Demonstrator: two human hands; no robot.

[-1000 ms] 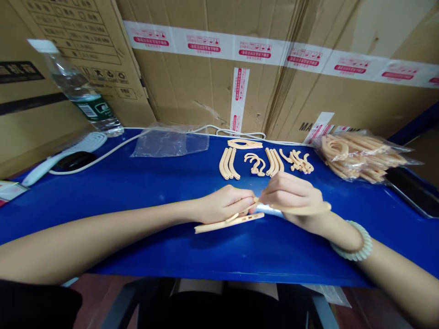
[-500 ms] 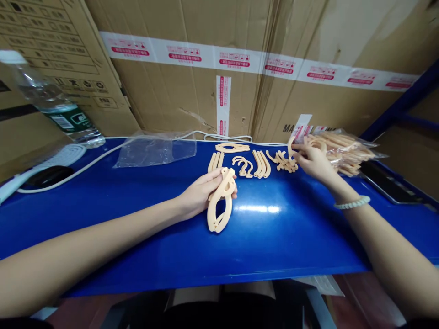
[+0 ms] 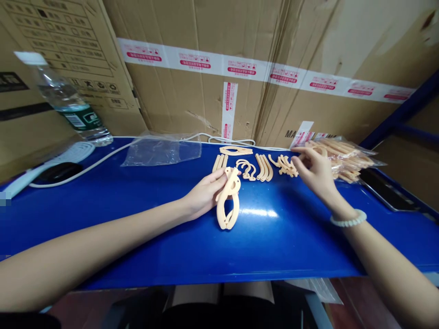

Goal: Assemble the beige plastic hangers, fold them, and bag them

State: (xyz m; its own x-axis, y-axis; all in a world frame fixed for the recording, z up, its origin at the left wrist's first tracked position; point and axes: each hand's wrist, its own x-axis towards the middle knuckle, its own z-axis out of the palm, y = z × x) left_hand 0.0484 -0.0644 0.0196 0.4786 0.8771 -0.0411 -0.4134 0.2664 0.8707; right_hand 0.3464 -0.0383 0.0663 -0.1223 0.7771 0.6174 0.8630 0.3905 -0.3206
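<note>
My left hand (image 3: 206, 194) grips a beige folding plastic piece (image 3: 222, 208) over the middle of the blue table (image 3: 192, 256). To the right, my right hand (image 3: 315, 171) hovers beside a pile of small beige parts (image 3: 285, 165), thumb and index finger apart; nothing shows between them. Behind my left hand lie straight beige strips (image 3: 220, 162), curved hook pieces (image 3: 246, 169), a row of curved strips (image 3: 264, 167) and a flat beige piece (image 3: 236, 151).
A clear bag of beige parts (image 3: 346, 157) and a dark phone (image 3: 387, 189) lie at the right. At the left are a water bottle (image 3: 77, 114), a pale fan-shaped object (image 3: 72, 153), a white cable (image 3: 99, 162) and a clear bag (image 3: 159, 151). Cardboard boxes (image 3: 192, 100) stand behind.
My right hand has drawn back from the pile, and the curved piece at its fingertips no longer shows there. My left hand keeps its hold. The view has shifted slightly.
</note>
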